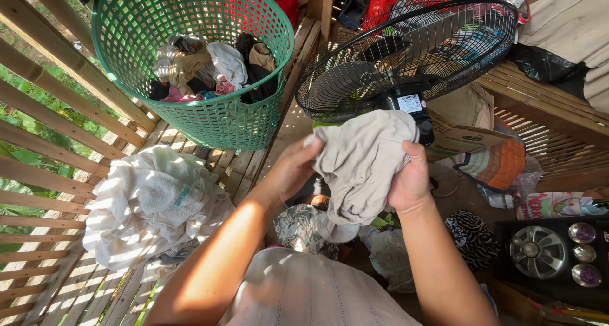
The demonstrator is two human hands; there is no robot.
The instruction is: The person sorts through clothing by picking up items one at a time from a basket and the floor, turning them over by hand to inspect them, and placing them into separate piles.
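Bunching a beige cloth [361, 164] between them, the left hand [293, 167] and the right hand [411, 181] hold it up at chest height; each hand's grip is clenched on the fabric, the left at its upper left edge, the right along its right side with the thumb on top. A loose tail of the cloth hangs below both grips, over a patterned garment [303, 228] and other clothes lying underneath.

Just behind the grips stands a black fan [406, 53], its wire cage near the cloth's top edge. Whether its blades turn cannot be told; if they do, a slack corner could likely be drawn against the cage. Beyond the left grip sits a green basket [222, 126] of clothes, and below it a white pile [155, 202] lies on a slatted bamboo floor [44, 281]. The gaps between the slats look wide enough that a dropped small piece might slip through. A speaker box [549, 250] sits low, off to the right of the right grip.
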